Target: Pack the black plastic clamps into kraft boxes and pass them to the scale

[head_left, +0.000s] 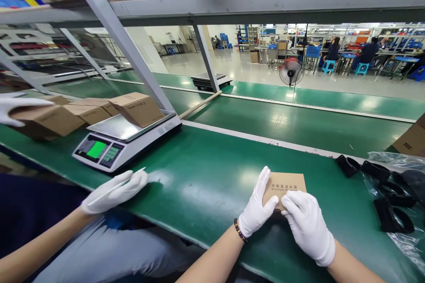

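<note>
hands (285,219) cover box (285,185), print half hidden

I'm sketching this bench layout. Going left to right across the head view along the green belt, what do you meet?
Cardboard boxes → weighing scale → co-worker's gloved hand → left hand → small printed box → right hand → black parts.

Open green tabletop (212,172) lies across the frame centre, between the scale (124,139) at left and the black parts (378,185) on plastic at right. A co-worker's gloved hand (114,192) occupies the lower left. Slanted frame posts (133,48) and the overhead rail (265,4) limit passage upward.
</note>
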`<action>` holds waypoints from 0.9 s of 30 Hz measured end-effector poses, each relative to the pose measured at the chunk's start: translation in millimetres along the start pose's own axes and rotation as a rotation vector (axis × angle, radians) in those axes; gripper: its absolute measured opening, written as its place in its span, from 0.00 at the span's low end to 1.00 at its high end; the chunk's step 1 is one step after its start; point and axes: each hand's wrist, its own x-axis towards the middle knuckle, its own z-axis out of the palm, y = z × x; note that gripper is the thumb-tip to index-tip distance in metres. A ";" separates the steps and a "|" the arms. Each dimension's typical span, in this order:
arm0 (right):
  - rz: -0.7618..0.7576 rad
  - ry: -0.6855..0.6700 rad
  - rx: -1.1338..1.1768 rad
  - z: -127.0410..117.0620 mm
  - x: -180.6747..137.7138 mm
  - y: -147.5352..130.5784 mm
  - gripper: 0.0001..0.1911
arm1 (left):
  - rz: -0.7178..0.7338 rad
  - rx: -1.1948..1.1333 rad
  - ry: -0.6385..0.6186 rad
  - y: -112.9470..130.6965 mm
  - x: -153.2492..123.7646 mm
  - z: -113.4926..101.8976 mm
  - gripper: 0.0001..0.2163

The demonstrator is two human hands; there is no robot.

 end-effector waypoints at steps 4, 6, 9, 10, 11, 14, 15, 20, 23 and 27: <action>-0.040 -0.027 0.161 -2.4 3.2 -0.2 0.10 | 0.026 0.021 0.007 0.9 0.2 -0.7 0.32; -0.043 0.005 0.146 -0.6 2.2 -0.2 0.13 | 0.034 0.018 0.008 2.2 0.3 -0.2 0.32; 0.070 0.118 0.040 8.5 -1.5 2.1 0.20 | 0.031 0.027 0.014 1.7 0.6 -1.3 0.32; 0.123 0.143 0.006 12.0 -2.7 4.4 0.23 | 0.027 0.037 0.020 0.7 1.0 -2.9 0.32; 0.182 0.145 -0.021 15.1 -3.9 7.6 0.25 | 0.024 0.053 0.023 -0.4 1.7 -5.4 0.33; 0.371 0.112 -0.008 21.9 -8.1 19.7 0.34 | 0.051 0.141 -0.004 -0.4 6.8 -16.6 0.32; 0.425 0.099 0.032 23.8 -10.2 22.5 0.34 | 0.071 0.196 0.010 2.1 9.4 -20.5 0.30; 0.367 -0.015 0.210 35.9 -19.5 13.9 0.25 | 0.205 0.571 0.111 34.5 22.2 -22.8 0.20; 0.208 -0.105 0.208 37.2 -11.9 17.2 0.25 | 0.214 0.703 -0.067 47.2 28.1 -18.6 0.18; 0.328 0.066 -0.147 9.7 4.7 77.9 0.22 | 0.159 0.856 -0.055 25.8 43.3 -47.8 0.15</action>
